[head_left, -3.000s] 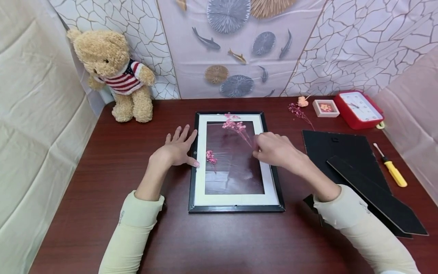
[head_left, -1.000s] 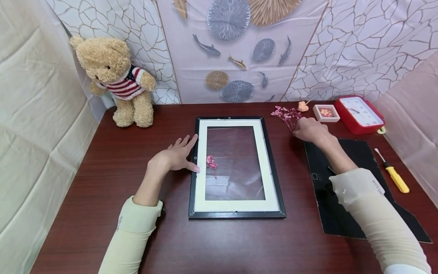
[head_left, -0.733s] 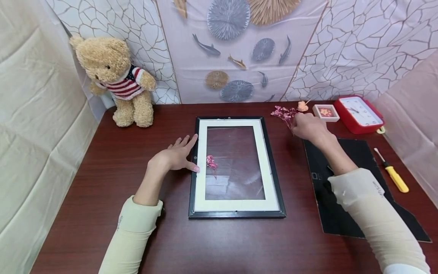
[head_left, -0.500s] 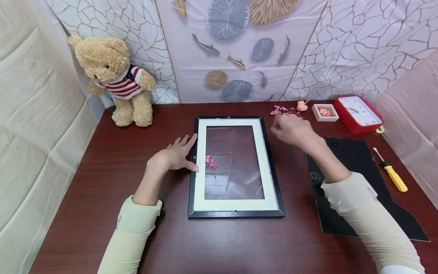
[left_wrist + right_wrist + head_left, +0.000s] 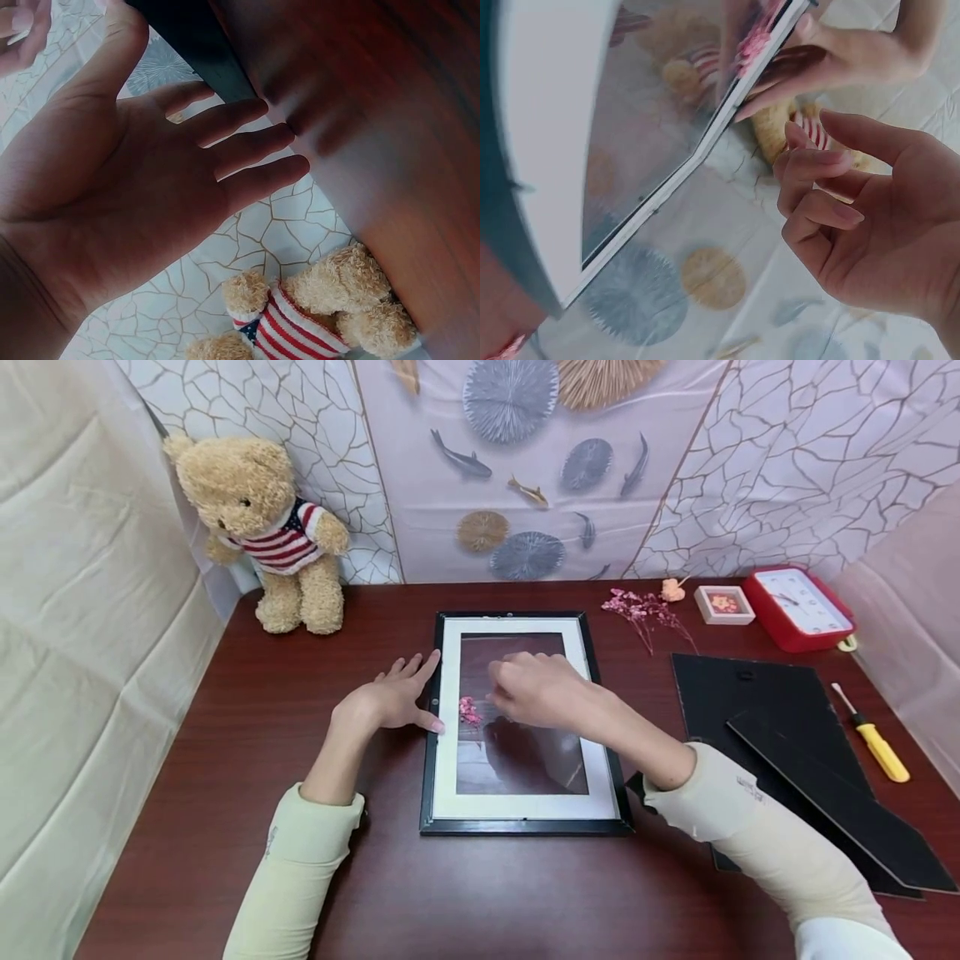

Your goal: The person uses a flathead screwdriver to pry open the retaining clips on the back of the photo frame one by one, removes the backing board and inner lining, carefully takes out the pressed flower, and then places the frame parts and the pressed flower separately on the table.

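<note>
A black picture frame [image 5: 525,827] with a white mat [image 5: 597,785] and a clear pane lies on the dark table. My left hand [image 5: 386,700] rests along its left edge, fingers spread and straight. Over the pane hovers my right hand [image 5: 540,689], just right of a small pink dried-flower sprig [image 5: 468,710] at the mat's left inner edge. In the right wrist view this hand [image 5: 877,225] holds nothing; its fingers are loosely bent and the thumb stands apart. The left wrist view shows the left palm [image 5: 142,172] with nothing in it.
Pink dried sprigs [image 5: 637,607], an orange flower [image 5: 672,590], a small white box [image 5: 723,605] and a red clock [image 5: 798,608] stand at the back right. Black backing board [image 5: 750,681] and yellow screwdriver [image 5: 881,752] lie right. A teddy bear [image 5: 262,535] sits back left.
My right hand has carried a pink sprig from the frame to the back right and let it go beside another. It has come back left over the pane. The left hand stays put.
</note>
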A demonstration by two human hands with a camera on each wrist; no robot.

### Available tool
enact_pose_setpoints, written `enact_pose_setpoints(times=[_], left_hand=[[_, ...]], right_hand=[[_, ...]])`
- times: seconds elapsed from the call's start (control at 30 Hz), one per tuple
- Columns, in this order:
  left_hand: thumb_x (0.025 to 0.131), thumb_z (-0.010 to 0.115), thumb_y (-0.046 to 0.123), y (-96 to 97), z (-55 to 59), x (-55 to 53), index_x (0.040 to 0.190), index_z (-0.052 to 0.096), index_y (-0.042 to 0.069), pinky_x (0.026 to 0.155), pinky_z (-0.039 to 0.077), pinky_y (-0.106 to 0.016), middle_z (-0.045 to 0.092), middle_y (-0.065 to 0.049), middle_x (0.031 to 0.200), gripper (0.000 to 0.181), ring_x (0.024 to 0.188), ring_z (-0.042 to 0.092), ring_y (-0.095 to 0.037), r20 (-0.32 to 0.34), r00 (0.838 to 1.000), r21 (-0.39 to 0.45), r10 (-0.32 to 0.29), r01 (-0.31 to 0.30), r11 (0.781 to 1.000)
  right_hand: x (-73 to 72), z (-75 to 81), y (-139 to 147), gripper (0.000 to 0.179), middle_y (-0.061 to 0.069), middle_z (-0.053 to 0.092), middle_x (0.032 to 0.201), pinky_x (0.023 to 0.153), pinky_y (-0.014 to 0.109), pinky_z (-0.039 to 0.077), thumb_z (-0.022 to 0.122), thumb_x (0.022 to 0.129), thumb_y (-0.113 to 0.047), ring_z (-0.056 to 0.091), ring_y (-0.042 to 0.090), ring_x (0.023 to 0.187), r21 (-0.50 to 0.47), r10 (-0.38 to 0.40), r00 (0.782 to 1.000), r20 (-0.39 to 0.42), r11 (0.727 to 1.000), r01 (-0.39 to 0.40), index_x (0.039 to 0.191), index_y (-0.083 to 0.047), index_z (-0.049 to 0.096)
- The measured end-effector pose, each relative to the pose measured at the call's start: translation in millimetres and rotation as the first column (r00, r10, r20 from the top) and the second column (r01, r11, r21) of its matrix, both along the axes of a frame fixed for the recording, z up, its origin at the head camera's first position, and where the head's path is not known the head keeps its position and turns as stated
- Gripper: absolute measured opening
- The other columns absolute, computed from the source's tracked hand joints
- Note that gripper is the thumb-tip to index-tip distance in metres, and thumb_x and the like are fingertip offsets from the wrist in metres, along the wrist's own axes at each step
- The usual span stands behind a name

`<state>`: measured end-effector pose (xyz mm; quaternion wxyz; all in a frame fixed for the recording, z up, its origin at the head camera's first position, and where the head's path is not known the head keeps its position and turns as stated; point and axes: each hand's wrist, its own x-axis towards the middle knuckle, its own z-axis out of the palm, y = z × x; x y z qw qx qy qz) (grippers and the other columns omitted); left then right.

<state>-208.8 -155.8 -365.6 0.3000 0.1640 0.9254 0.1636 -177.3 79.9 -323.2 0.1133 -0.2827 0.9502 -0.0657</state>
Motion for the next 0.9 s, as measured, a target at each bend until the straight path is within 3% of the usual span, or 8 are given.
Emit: enact_pose_setpoints(times=[0.03, 0.17, 0.33, 0.47, 0.57, 0.67, 0.8, 0.9], left_hand=[[0.103, 0.078, 0.044, -2.3, -5.1, -2.7, 0.178, -0.005, 0.015, 0.137, 0.008, -0.062, -0.001, -0.025, 0.183, 0.115, 0.170, -0.002, -0.047, -0.007, 1.000, 0.010, -0.003, 0.003, 1.000], [0.103, 0.077, 0.046, -3.7, -5.0, -3.8, 0.178, -0.004, 0.014, 0.137, 0.009, -0.062, 0.002, -0.026, 0.183, 0.115, 0.170, 0.000, -0.047, -0.015, 1.000, 0.007, -0.016, 0.017, 1.000], [0.103, 0.077, 0.044, -2.2, -4.9, -4.6, 0.178, -0.004, 0.013, 0.137, 0.009, -0.062, 0.002, -0.025, 0.183, 0.114, 0.170, 0.000, -0.046, -0.012, 1.000, -0.004, -0.008, 0.008, 1.000], [0.099, 0.080, 0.050, -5.8, -25.3, -14.9, 0.178, -0.006, 0.018, 0.137, 0.010, -0.063, 0.002, -0.023, 0.184, 0.121, 0.170, -0.001, -0.046, -0.029, 1.000, -0.014, -0.006, 0.005, 1.000], [0.096, 0.081, 0.055, -8.3, -46.6, -26.1, 0.178, -0.007, 0.023, 0.136, 0.011, -0.065, 0.001, -0.020, 0.185, 0.124, 0.170, -0.003, -0.047, -0.045, 0.999, -0.020, -0.001, 0.000, 1.000], [0.098, 0.079, 0.055, -4.8, -42.9, -24.1, 0.178, -0.007, 0.025, 0.135, 0.013, -0.067, 0.001, -0.019, 0.185, 0.121, 0.170, -0.004, -0.048, -0.036, 0.999, -0.023, 0.005, -0.006, 1.000], [0.101, 0.077, 0.049, 1.0, -23.0, -12.3, 0.178, -0.005, 0.023, 0.135, 0.013, -0.068, 0.002, -0.020, 0.185, 0.116, 0.170, -0.004, -0.048, -0.015, 1.000, -0.012, 0.019, -0.019, 1.000], [0.103, 0.077, 0.044, 3.1, -14.7, -6.5, 0.178, -0.004, 0.020, 0.135, 0.013, -0.066, 0.001, -0.021, 0.184, 0.114, 0.170, -0.005, -0.047, -0.009, 1.000, -0.005, 0.026, -0.026, 1.000]], right_hand=[[1.4, -0.6, -4, 0.013, 0.005, 0.067, 0.088, 0.053, 0.034, 0.049, 0.069, 0.107, -0.018, 0.058, 0.017, 0.065, 0.006, 0.008, 1.000, 0.001, 1.000, -0.008, 0.100, -0.007, 0.071], [8.6, -9.2, -19, 0.014, 0.009, 0.073, 0.096, 0.053, 0.032, 0.048, 0.068, 0.109, -0.018, 0.054, 0.015, 0.064, 0.051, 0.041, 0.999, 0.035, 0.998, -0.043, 0.104, -0.006, 0.074], [17.9, -28.9, -33, 0.020, 0.009, 0.075, 0.093, 0.063, 0.039, 0.057, 0.069, 0.109, -0.022, 0.057, 0.017, 0.067, 0.122, 0.085, 0.993, 0.080, 0.988, -0.094, 0.100, -0.006, 0.077], [21.4, -38.9, -39, 0.022, 0.004, 0.066, 0.077, 0.061, 0.041, 0.057, 0.067, 0.108, -0.015, 0.055, 0.017, 0.063, 0.159, 0.074, 0.994, 0.086, 0.983, -0.087, 0.088, -0.009, 0.074], [22.2, -40.2, -41, 0.021, 0.002, 0.061, 0.073, 0.056, 0.036, 0.050, 0.065, 0.107, -0.008, 0.051, 0.017, 0.061, 0.194, 0.059, 0.995, 0.075, 0.978, -0.072, 0.088, -0.008, 0.075], [22.5, -39.1, -40, 0.017, 0.003, 0.059, 0.073, 0.055, 0.034, 0.044, 0.065, 0.106, -0.004, 0.048, 0.017, 0.061, 0.218, 0.043, 0.996, 0.083, 0.974, -0.060, 0.092, -0.008, 0.076], [22.2, -37.2, -38, 0.017, 0.003, 0.056, 0.073, 0.055, 0.033, 0.042, 0.066, 0.104, -0.001, 0.046, 0.018, 0.063, 0.225, 0.023, 0.994, 0.109, 0.973, -0.047, 0.091, -0.008, 0.074], [21.8, -36.5, -37, 0.019, 0.002, 0.053, 0.071, 0.055, 0.033, 0.040, 0.066, 0.104, -0.001, 0.045, 0.017, 0.063, 0.215, 0.013, 0.993, 0.120, 0.976, -0.039, 0.087, -0.009, 0.071]])
